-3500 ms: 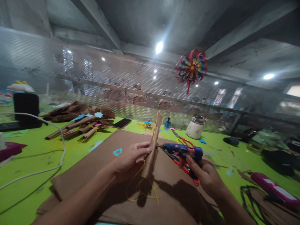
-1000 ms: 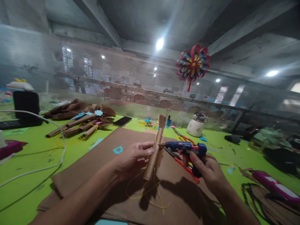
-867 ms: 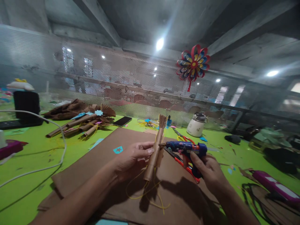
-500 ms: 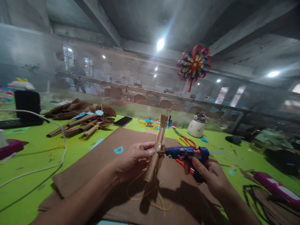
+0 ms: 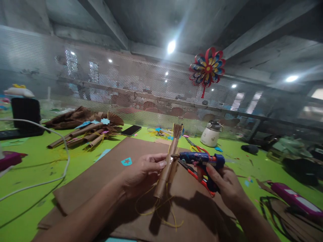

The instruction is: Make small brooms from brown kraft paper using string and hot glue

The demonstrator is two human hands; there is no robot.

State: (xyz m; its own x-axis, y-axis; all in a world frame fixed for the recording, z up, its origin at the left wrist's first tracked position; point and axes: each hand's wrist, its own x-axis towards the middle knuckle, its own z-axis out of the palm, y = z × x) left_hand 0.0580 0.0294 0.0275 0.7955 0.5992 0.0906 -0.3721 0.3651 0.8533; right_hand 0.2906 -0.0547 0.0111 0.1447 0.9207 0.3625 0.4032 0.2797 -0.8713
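Note:
My left hand [image 5: 148, 169] grips a brown rolled-paper tube [image 5: 165, 178] by its middle, with a pleated fan-like bundle at its far end and yellow string trailing from the near end. A shiny patch of glue shows on the tube beside my thumb. In my right hand [image 5: 225, 185] is a dark blue hot glue gun [image 5: 196, 158], my fingers wrapped round its handle. The gun's nozzle points left and meets the tube, or nearly so, just above the shiny patch. Brown paper sheets [image 5: 111, 161] lie beneath, with a blue paper badge [image 5: 126, 161] on them.
Red-handled scissors [image 5: 193, 173] lie under the gun; another pair [image 5: 198, 148] lies behind. Several finished paper rolls [image 5: 88, 134], a phone [image 5: 131, 130] and a white jug [image 5: 210, 134] stand or lie at the back. A white cable [image 5: 67, 158] crosses the left; a magenta device [image 5: 296, 198] lies right.
The glue gun's nozzle has shifted slightly up the tube, and the scissors beneath show more. My left hand keeps its hold on the tube.

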